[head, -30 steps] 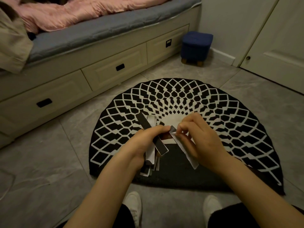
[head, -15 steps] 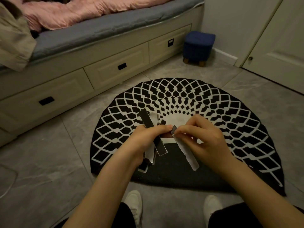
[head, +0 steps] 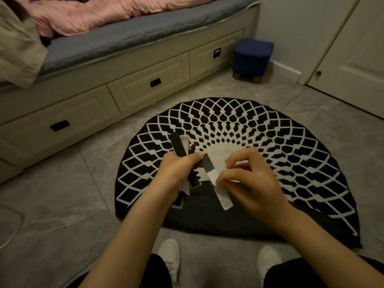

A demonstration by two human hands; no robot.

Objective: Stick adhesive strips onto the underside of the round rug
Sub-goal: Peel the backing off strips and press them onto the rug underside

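The round black-and-white rug (head: pixel 291 154) lies on the floor, its near part folded over so the dark underside (head: pixel 207 217) faces up. Above the fold, my left hand (head: pixel 176 169) grips a bundle of adhesive strips (head: pixel 179 145), black and white, fanned upward and downward. One black strip (head: pixel 207 163) sticks out between both hands. My right hand (head: pixel 249 179) pinches its white backing paper (head: pixel 223 196), which hangs down peeled away from the black strip.
A bed with cream drawers (head: pixel 145 86) and pink bedding (head: pixel 87 15) runs along the left and back. A blue footstool (head: pixel 252 57) stands in the corner by a closed door (head: pixel 357 53). My white shoes (head: pixel 170 260) rest on grey tiles near the rug.
My right hand has pulled the white backing further down and right, baring more of the black strip. The left hand stays put with the bundle.
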